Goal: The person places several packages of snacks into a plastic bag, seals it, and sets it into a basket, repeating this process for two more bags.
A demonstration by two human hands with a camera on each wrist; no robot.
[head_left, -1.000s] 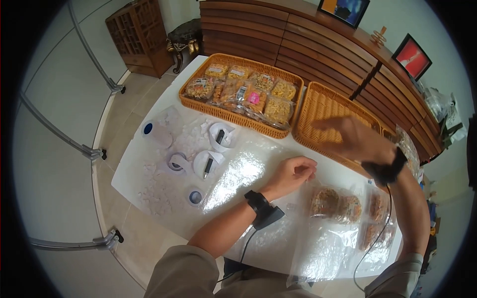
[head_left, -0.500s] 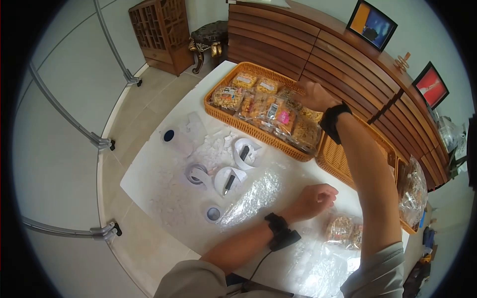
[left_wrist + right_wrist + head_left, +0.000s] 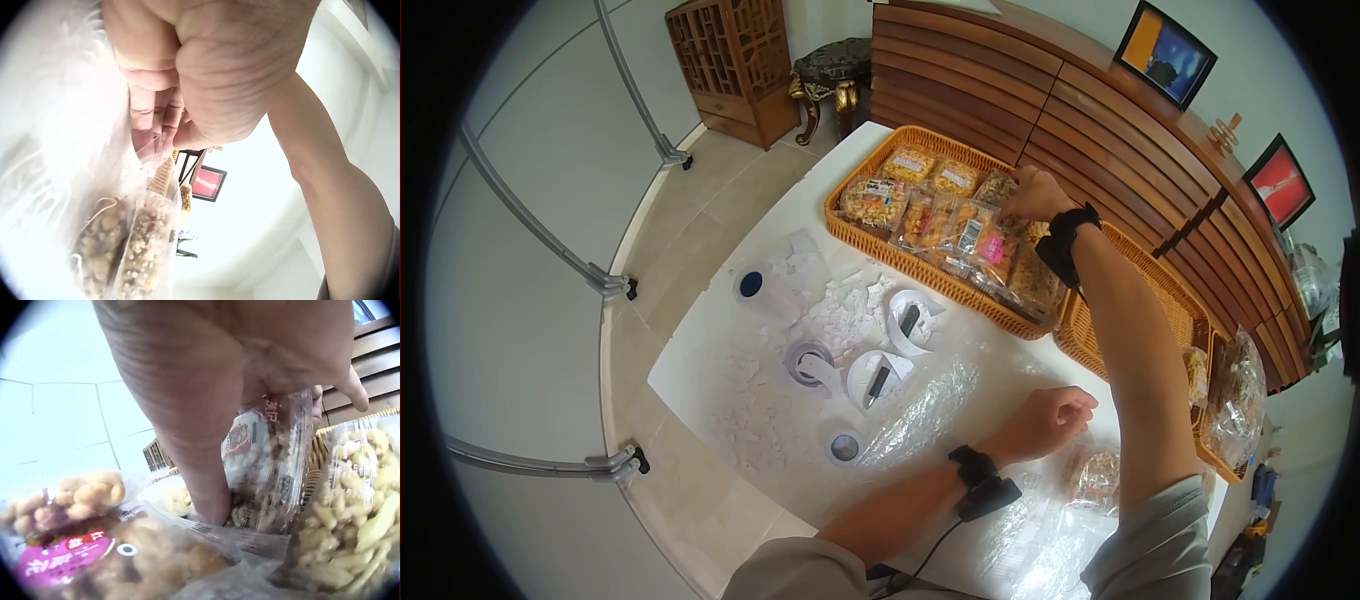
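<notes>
My right hand [image 3: 1038, 196] reaches into the full wicker basket [image 3: 940, 285] at the back of the table. In the right wrist view its thumb and fingers grip a clear-wrapped snack pack [image 3: 269, 465] from both sides. Around it lie a pack with a pink label [image 3: 59, 565] and a pack of pale yellow crunchy pieces [image 3: 356, 512]. Low over the front of the table, my left hand [image 3: 1045, 422] has curled fingers that pinch the edge of clear plastic [image 3: 150, 151]. Snack packs [image 3: 144, 250] lie just beyond those fingertips.
An emptier wicker basket [image 3: 1090, 335] stands to the right, with a bulky plastic bundle [image 3: 1238, 395] beyond it. Tape rolls [image 3: 843, 447], markers [image 3: 878, 385] and paper scraps [image 3: 745, 425] lie on the table's left. A wooden cabinet [image 3: 960, 75] runs behind.
My right hand has moved left from over the emptier basket into the full one and now grips a pack there. The left hand stays by the plastic while the head view has shifted.
</notes>
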